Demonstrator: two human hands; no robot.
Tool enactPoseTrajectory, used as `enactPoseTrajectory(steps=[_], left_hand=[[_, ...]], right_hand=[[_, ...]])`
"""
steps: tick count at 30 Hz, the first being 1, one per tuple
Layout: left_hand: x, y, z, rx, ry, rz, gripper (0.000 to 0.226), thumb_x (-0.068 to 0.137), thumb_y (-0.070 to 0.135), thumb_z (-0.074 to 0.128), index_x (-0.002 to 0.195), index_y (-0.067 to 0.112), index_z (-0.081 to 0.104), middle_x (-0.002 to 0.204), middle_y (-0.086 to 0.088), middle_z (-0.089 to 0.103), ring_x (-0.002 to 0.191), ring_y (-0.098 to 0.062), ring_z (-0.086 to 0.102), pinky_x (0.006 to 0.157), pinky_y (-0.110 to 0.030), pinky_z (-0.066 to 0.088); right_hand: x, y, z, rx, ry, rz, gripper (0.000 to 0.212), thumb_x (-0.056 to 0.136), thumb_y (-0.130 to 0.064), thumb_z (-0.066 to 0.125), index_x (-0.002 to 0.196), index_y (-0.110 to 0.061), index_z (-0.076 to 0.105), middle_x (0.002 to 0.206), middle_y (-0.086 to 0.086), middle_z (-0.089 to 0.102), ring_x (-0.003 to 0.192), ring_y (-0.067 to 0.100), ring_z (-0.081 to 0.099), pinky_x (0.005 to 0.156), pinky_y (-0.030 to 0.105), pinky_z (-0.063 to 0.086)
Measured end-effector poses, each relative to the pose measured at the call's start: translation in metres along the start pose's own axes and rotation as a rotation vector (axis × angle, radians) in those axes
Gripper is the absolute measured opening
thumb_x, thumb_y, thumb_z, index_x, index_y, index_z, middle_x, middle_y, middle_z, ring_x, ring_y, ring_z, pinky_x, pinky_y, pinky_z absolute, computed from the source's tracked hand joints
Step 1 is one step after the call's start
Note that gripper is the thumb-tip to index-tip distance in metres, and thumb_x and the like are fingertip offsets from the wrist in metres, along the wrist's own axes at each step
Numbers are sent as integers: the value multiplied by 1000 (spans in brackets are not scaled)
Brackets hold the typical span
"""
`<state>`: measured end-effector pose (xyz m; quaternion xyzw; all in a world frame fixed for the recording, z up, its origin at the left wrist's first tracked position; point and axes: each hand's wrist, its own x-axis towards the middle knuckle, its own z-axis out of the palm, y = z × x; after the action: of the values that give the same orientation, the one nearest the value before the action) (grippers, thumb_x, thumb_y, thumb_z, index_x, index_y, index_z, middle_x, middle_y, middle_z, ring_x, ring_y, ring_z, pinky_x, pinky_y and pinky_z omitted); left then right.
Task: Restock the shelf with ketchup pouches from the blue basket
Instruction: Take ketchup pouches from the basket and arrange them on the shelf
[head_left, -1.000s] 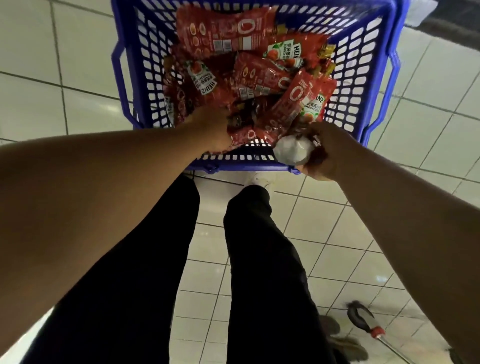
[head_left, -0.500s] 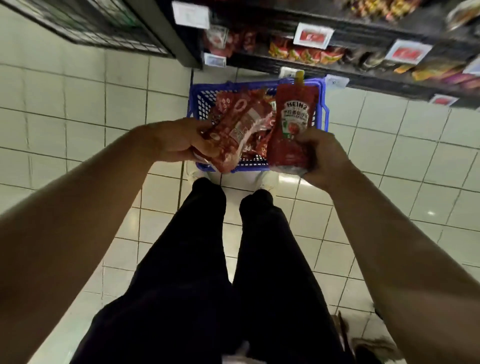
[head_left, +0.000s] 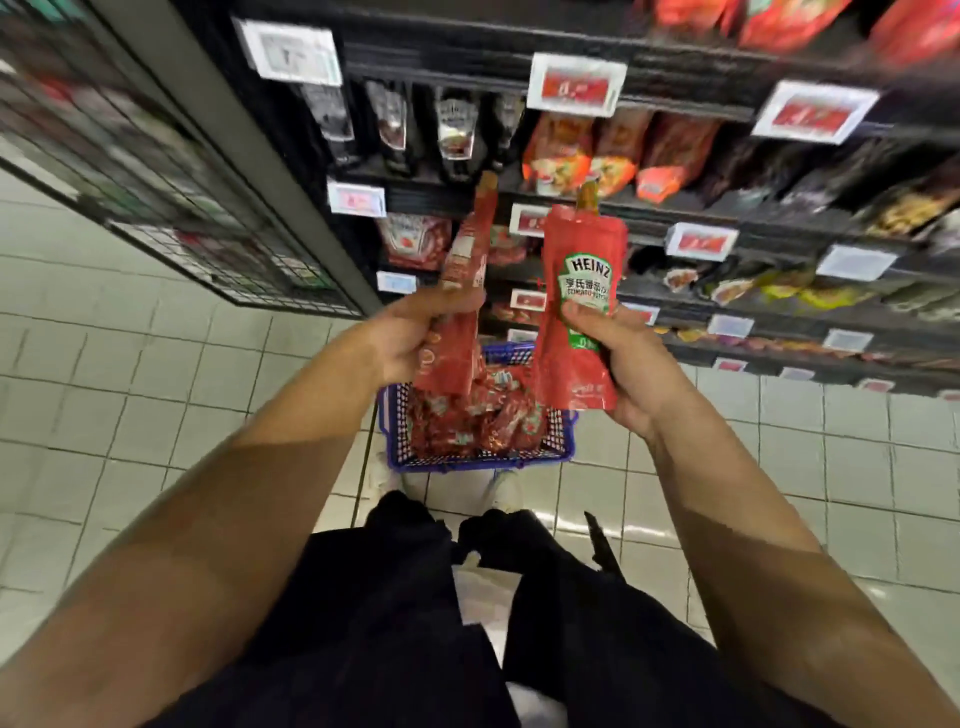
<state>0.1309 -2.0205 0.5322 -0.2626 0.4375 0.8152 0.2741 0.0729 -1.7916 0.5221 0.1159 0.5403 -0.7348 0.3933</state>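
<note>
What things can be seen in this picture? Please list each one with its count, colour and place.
Red Heinz ketchup pouch, label facing camera: one, red with green label, in the right hand.
Red ketchup pouch seen edge-on: one, red, in the left hand.
Blue plastic basket: one, blue, on the floor below the hands, holding many red pouches.
Dark store shelves: several tiers, black, ahead, with pouches, bottles, price tags.
White tiled floor: white, underfoot.
Left hand: grips its pouch.
Right hand: grips its pouch.
</note>
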Motion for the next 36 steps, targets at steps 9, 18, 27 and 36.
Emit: enactPoseTrajectory(steps=[9,18,27,36], left_hand=[[-40,86,55,-163,6,331,44,63,5,49,105,0,59,85,-14,59,77,-30,60,75,-41,54],[-74,134,83,-176,222,339,41,76,5,47,112,-3,64,100,-23,70,86,-37,71,78,-54,60],[-114,190,86,83,248,611,23,85,31,77,86,8,79,90,-21,75,72,-31,75,60,-39,59],[-126,276,48,297,219,860,24,98,31,65,110,11,72,104,-20,75,96,-34,75,72,-37,61]], right_hand=[[-30,-77,41,-110,-45,-119,46,72,-26,86,113,-13,71,105,14,76,87,28,76,71,37,59],[-46,-146,69,-166,-135,-241,31,83,-39,76,101,-14,77,101,15,77,84,26,76,68,35,60],[-50,-204,115,-266,-233,-455,23,89,-36,72,104,-19,76,99,14,77,81,24,76,65,33,59],[-32,-241,181,-285,-160,-557,25,93,-35,68,104,-13,73,97,18,76,80,29,75,64,36,59]])
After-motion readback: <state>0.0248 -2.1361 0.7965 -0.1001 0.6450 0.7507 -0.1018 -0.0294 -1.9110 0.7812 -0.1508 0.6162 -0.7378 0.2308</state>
